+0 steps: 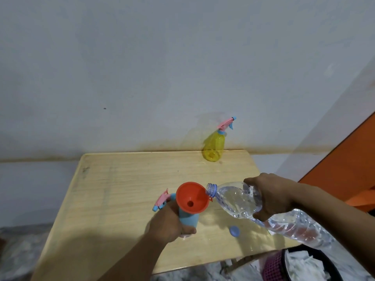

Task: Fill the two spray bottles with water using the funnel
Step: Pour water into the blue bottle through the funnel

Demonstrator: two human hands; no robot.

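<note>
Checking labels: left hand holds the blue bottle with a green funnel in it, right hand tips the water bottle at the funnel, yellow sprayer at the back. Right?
One error: the funnel is red-orange, not green, as the head view shows. The rest holds: the left hand holds the blue bottle with the funnel in it, the right hand tips the water bottle at the funnel, and the yellow sprayer stands at the back.

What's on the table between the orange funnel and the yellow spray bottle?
Nothing: the head view shows only bare wooden table between the funnel and the yellow spray bottle.
</note>
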